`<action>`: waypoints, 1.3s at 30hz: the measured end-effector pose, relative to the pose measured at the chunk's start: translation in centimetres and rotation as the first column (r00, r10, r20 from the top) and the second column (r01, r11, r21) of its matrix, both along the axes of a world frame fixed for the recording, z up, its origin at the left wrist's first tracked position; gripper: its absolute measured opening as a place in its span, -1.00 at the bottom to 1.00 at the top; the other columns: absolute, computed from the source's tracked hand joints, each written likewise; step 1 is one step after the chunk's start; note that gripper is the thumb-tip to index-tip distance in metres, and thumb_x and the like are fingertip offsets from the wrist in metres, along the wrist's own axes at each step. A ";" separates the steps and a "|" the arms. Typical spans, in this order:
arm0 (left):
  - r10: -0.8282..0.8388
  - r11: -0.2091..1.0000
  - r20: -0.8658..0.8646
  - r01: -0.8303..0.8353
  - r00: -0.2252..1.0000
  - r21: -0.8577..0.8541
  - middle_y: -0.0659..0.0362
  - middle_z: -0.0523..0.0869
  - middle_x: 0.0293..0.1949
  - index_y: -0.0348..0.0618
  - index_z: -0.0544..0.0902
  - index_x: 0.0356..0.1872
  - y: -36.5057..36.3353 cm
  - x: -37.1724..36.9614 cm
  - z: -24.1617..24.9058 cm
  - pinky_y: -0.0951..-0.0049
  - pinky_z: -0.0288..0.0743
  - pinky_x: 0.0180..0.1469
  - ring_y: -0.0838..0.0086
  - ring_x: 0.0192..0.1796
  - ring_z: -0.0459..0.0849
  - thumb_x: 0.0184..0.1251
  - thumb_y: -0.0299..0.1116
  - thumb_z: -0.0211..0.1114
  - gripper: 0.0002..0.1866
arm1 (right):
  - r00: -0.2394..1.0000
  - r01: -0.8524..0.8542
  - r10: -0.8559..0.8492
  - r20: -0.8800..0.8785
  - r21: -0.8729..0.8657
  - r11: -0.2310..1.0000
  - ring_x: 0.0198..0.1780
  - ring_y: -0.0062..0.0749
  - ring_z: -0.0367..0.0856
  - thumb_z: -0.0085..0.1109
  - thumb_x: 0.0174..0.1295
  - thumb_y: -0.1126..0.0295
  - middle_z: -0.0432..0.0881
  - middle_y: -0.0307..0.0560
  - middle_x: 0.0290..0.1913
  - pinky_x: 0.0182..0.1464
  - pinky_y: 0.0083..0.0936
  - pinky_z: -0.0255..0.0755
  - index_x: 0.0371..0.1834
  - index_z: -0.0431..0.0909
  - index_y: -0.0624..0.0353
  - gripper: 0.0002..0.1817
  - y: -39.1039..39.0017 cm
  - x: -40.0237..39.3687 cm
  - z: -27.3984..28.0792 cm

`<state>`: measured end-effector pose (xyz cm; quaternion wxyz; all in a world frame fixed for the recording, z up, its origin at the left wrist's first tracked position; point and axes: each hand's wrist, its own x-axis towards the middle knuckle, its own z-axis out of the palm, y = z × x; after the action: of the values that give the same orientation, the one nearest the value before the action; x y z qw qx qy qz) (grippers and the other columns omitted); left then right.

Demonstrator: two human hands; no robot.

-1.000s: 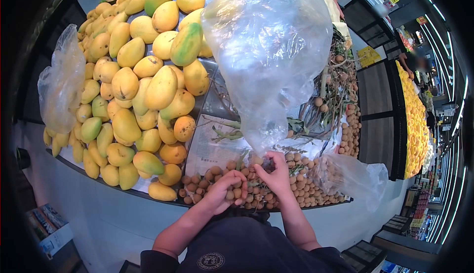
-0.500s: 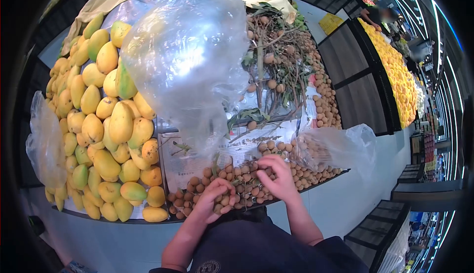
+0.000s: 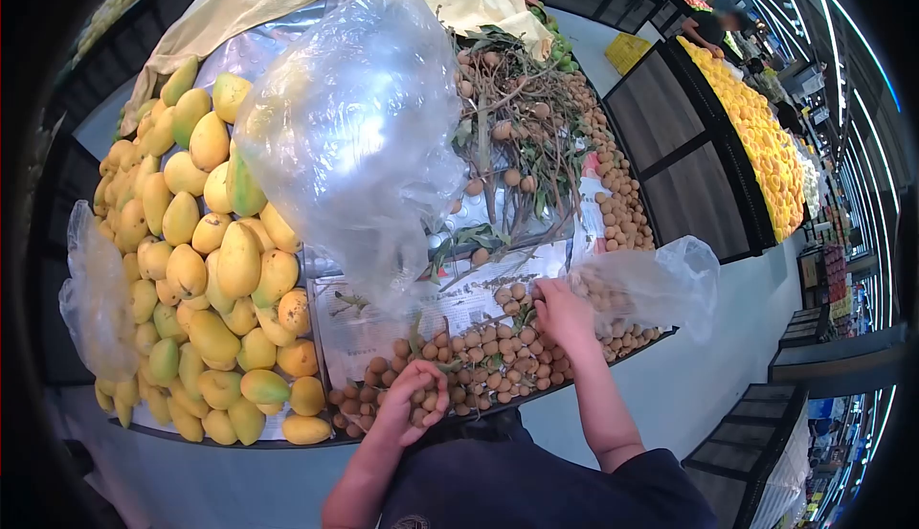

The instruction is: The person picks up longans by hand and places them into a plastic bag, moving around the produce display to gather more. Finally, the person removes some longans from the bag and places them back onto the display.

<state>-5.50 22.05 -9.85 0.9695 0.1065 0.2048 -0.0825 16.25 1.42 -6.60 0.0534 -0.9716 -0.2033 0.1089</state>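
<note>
place: grocery shop | evidence: heaped mangoes, loose longans, further fruit display, aisles

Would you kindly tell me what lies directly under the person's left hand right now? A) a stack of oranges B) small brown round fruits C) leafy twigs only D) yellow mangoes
B: the left hand rests on the pile of small brown round fruits, while the mangoes lie further to its left.

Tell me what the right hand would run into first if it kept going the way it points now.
The right hand points up and to the right, toward the clear plastic bag partly filled with small brown fruit. It would most likely meet the bag's open edge first, though depth is hard to judge here.
</note>
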 end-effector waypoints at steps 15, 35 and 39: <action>-0.032 0.999 -0.017 0.032 0.999 0.029 0.05 0.53 -0.24 -0.16 0.45 -0.15 -0.2 0.4 -0.5 0.58 0.33 -0.65 0.36 -0.40 0.55 0.44 -0.36 0.04 -0.88 | 0.969 -0.107 0.088 0.229 0.074 0.991 -0.09 -0.17 0.54 0.30 -0.04 0.39 0.54 -0.19 -0.14 -0.11 -0.24 0.53 -0.11 0.66 -0.07 -0.66 -2.4 1.5 0.5; -0.088 0.994 0.018 0.086 0.996 0.073 0.04 0.53 -0.22 -0.15 0.46 -0.06 -1.2 0.8 0.8 0.60 0.35 -0.62 0.36 -0.34 0.57 0.51 -0.26 -0.03 -0.79 | 0.664 0.658 0.465 -0.585 0.753 0.007 -0.29 -0.52 0.55 0.16 0.38 0.39 0.60 0.10 0.07 -0.26 -0.61 0.45 0.26 0.37 0.14 -0.59 -1.9 -4.4 2.5; -0.184 0.978 0.086 0.174 0.979 0.118 0.02 0.59 -0.15 -0.20 0.48 0.08 -3.0 1.0 1.9 0.66 0.33 -0.66 0.38 -0.33 0.59 0.55 0.07 -0.13 -0.49 | 0.778 -0.054 0.535 -0.331 0.812 0.582 0.11 -0.24 0.61 0.17 0.30 0.45 0.61 -0.06 0.09 0.09 -0.38 0.49 0.31 0.37 0.14 -0.51 -0.3 -8.1 5.3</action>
<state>-4.52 19.04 -7.98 0.9595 0.1814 0.1518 -0.1530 8.14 1.15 -1.31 0.4943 -0.7297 -0.3720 0.2912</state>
